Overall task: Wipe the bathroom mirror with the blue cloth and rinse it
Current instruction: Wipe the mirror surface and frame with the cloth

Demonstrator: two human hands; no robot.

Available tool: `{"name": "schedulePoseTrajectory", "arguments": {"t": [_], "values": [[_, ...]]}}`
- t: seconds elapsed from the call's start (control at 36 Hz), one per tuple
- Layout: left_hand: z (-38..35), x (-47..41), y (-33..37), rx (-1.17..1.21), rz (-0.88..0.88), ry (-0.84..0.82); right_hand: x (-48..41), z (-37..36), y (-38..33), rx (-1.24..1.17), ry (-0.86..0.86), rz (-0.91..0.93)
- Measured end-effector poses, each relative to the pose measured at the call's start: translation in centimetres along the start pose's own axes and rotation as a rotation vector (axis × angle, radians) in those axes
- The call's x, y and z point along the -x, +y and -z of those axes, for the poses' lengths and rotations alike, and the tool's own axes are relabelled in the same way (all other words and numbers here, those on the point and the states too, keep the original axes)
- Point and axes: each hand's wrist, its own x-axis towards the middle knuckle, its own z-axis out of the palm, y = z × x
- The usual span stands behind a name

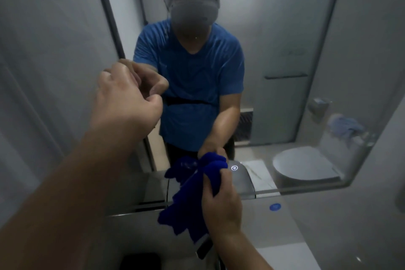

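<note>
The bathroom mirror (274,55) fills the wall ahead and reflects a person in a blue shirt. My right hand (221,204) grips the bunched blue cloth (190,195) near the mirror's lower edge, and the cloth hangs down to the left of the hand. My left hand (125,98) is raised against the glass near the mirror's left side, with fingers curled loosely and nothing visible in it. Its reflection meets it at the fingertips.
A lit touch button (234,168) glows on the mirror's lower edge beside the cloth. The mirror reflects a toilet (304,166), a glass shower door (285,85) and a pale cloth (346,127) on the wall. A blue sticker (275,206) marks the wall below.
</note>
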Motion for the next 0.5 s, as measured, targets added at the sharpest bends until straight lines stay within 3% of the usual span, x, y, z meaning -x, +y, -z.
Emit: {"name": "schedulePoseTrajectory", "arguments": {"t": [0.14,0.25,0.39,0.5], "values": [[0.0,0.0,0.1,0.018,0.028,-0.016,-0.3,1.9,0.3,0.157,-0.153,-0.046],[0.5,0.7,1.3,0.129,0.033,0.007,0.4,3.1,4.4,0.073,-0.280,-0.313],[-0.8,2.3,3.4,0.141,-0.002,-0.033,0.5,7.2,7.7,-0.021,0.017,-0.408],[-3.0,4.2,5.6,0.190,-0.018,-0.102,-3.0,10.9,7.3,-0.100,0.266,-0.380]]}}
